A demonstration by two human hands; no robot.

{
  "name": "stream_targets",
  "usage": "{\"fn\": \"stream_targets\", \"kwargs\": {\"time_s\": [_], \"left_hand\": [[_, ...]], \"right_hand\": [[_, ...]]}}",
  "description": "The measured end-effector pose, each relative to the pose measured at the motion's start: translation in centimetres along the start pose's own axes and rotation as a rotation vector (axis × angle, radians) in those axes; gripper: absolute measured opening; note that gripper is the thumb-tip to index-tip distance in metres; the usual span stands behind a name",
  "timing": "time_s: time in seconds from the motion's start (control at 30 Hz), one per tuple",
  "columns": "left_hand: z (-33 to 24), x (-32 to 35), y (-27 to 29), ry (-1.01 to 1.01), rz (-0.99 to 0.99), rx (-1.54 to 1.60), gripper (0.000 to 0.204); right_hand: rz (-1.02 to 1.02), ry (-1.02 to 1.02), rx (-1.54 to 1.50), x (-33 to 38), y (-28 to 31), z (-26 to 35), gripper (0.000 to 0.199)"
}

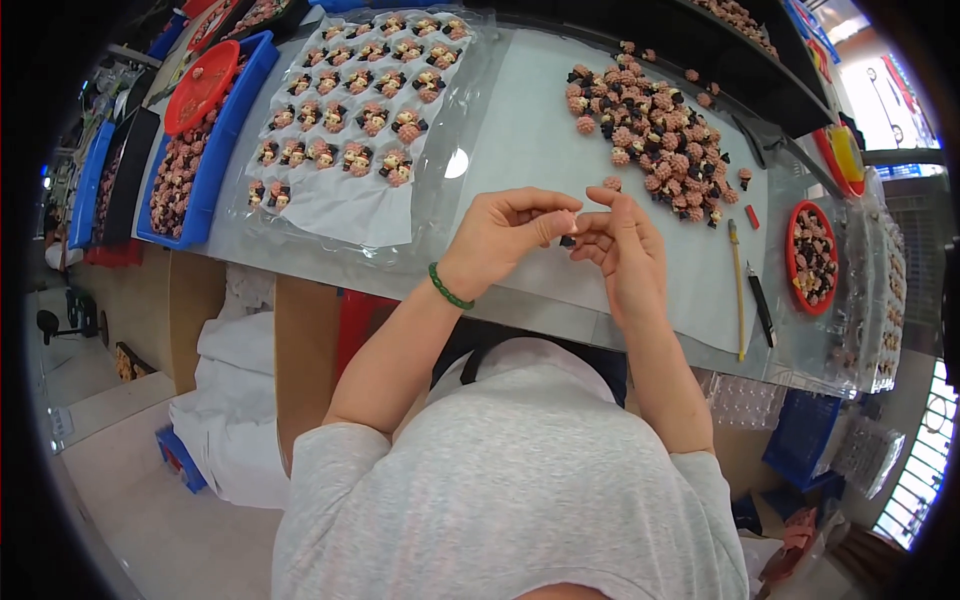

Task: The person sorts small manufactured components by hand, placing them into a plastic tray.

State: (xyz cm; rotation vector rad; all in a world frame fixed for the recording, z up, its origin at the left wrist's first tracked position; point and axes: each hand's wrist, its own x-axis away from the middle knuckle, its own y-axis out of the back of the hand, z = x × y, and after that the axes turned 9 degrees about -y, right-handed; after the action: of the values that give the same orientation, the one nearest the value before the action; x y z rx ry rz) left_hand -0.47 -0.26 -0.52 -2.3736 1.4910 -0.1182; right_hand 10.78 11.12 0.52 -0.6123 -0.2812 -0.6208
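Note:
Pinched between the thumb and fingers of my left hand [505, 238] is a small figurine [568, 241], pink on top with a black lower part. Most of it is hidden behind my fingertips. My right hand [632, 255] is raised just beside it, fingers loosely bent and apart, their tips close to the figurine; whether they touch it I cannot tell. Beyond my right hand, a heap of similar pink and black figurines [655, 135] lies on the white sheet [530, 110]. To the left, rows of figurines with pale faces rest on a white-lined clear tray [350, 210].
A pencil [738, 290], a black pen-like craft knife [761, 305] and a small red piece [752, 216] lie right of my hands. Further right stands a red bowl [793, 277] of parts. A blue bin [232, 130] holding parts and a red dish [190, 108] is at left.

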Motion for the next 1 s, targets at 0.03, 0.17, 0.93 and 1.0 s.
{"fn": "stream_targets", "kwargs": {"time_s": [0.03,0.17,0.93,1.0], "left_hand": [[0.4,0.1,0.4,0.012,-0.081,0.035,0.025],[0.6,0.2,0.0,0.005,-0.219,0.053,0.022],[0.2,0.1,-0.2,0.207,-0.37,0.41,0.024],[0.7,-0.1,-0.2,0.222,-0.354,0.348,0.027]], "right_hand": [[-0.004,0.0,-0.002,0.2,0.0,-0.2,0.035],[0.002,0.065,0.077,0.9,-0.1,-1.7,0.026],[-0.372,0.725,1.433,-2.9,3.0,0.9,0.025],[-0.177,0.436,0.848,-2.3,2.3,0.8,0.025]]}}
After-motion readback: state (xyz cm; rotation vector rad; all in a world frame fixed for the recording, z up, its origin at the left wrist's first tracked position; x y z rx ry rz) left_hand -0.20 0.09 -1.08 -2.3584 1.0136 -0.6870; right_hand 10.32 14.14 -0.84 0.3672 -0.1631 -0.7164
